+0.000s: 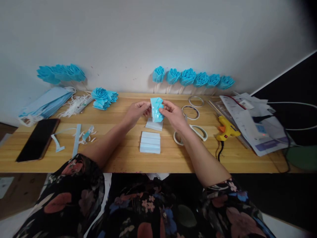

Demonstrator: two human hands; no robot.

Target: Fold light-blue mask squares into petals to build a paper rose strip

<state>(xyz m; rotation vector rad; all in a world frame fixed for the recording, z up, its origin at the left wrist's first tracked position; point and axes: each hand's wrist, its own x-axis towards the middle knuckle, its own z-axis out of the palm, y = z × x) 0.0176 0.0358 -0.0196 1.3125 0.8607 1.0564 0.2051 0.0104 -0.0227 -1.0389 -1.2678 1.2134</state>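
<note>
Okay so closest on the wooden table (128,162) is a stack of pale folded pieces (150,142), then a flat pale piece (155,125). Just above that there's the bright blue piece (156,110), pinched by the right hand (174,115); left hand's (137,112) fingertips are at its left edge, can't tell if they're gripping. Way back, six blue flowers (187,77) along the wall.
</note>
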